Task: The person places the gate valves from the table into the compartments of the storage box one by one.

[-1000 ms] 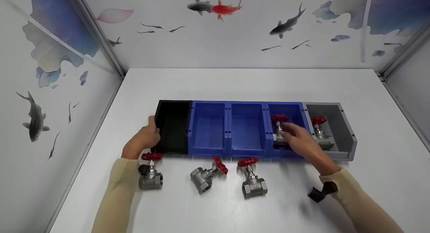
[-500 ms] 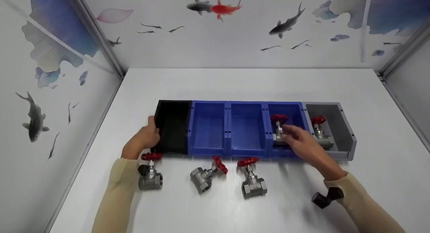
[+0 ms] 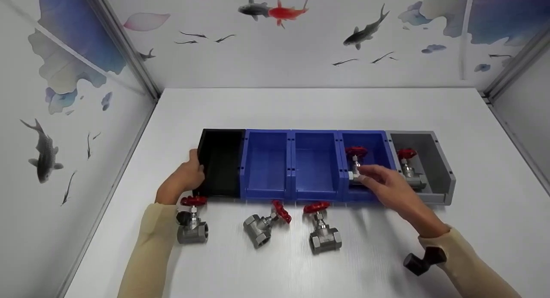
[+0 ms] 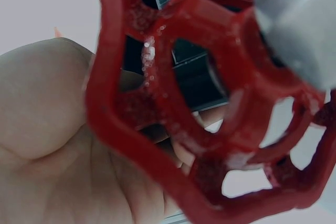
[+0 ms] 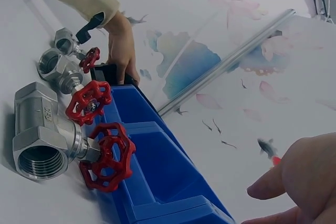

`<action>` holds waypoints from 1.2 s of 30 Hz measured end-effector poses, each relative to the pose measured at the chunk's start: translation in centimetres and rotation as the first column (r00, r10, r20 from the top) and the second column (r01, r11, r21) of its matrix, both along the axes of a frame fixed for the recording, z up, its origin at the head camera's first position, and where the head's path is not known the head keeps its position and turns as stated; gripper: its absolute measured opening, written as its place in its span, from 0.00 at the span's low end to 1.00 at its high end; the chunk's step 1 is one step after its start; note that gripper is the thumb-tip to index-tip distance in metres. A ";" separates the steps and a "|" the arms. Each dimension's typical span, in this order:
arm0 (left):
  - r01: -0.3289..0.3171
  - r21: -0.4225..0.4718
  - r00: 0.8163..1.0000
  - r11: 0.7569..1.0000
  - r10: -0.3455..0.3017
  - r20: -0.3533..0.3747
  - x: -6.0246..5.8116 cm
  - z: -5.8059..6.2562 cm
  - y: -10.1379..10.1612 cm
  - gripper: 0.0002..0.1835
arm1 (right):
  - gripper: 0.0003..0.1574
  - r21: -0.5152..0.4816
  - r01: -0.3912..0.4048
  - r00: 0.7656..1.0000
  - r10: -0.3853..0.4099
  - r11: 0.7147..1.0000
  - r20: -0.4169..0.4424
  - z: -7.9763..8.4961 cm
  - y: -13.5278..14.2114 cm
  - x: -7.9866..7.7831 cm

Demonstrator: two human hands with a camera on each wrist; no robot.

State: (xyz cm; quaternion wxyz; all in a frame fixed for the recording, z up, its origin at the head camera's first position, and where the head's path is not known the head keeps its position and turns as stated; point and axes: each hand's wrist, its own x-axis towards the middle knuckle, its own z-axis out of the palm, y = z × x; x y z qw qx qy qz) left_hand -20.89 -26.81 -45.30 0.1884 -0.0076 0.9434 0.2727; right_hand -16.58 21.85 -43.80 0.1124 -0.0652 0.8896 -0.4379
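Note:
My left hand (image 3: 182, 176) grips the left wall of the black bin (image 3: 221, 162) at the row's end. In the left wrist view, a red handwheel (image 4: 205, 77) looms in front of the palm, covering most of the fingers. My right hand (image 3: 389, 186) reaches over the front of the rightmost blue bin (image 3: 374, 142), thumb and forefinger apart beside a steel valve with a red handwheel (image 3: 355, 152) standing inside. Whether the fingertips touch this valve is unclear. In the right wrist view, the thumb (image 5: 268, 184) shows nothing held against it.
Another valve (image 3: 412, 177) is in the grey bin (image 3: 429, 160) at right. Two more blue bins (image 3: 268, 160) stand mid-row. Before the row lie three valves: one by the left forearm (image 3: 192, 231), one tilted in the middle (image 3: 258, 230), one further right (image 3: 325, 238).
My right hand has drawn back slightly toward the front right, its fingers easing off the valve in the blue bin. My left hand stays on the black bin.

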 end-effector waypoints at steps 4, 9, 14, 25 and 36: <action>-0.003 -0.004 1.000 1.000 0.003 0.004 0.0 0.0 0.0 0.28 | 0.29 -0.024 -0.012 1.000 0.012 1.000 0.005 0.0 -0.1 0.4; 0.000 -0.003 1.000 1.000 0.000 0.001 0.1 0.0 0.0 0.28 | 0.28 -0.033 -0.027 0.999 0.027 0.999 0.020 -0.3 -0.1 0.9; 0.007 0.002 1.000 1.000 -0.007 -0.006 0.0 0.0 -0.1 0.28 | 0.28 -0.041 -0.054 0.998 0.056 0.998 0.029 -0.8 0.1 1.2; 0.007 0.005 1.000 1.000 -0.007 -0.016 0.1 -0.1 -0.1 0.28 | 0.25 -0.106 -0.088 0.994 0.094 0.990 0.057 -1.6 0.0 1.5; 0.004 0.004 1.000 1.000 -0.004 -0.009 0.0 -0.1 -0.1 0.28 | 0.26 -0.098 -0.094 0.989 0.104 0.991 0.104 -2.2 -0.2 1.8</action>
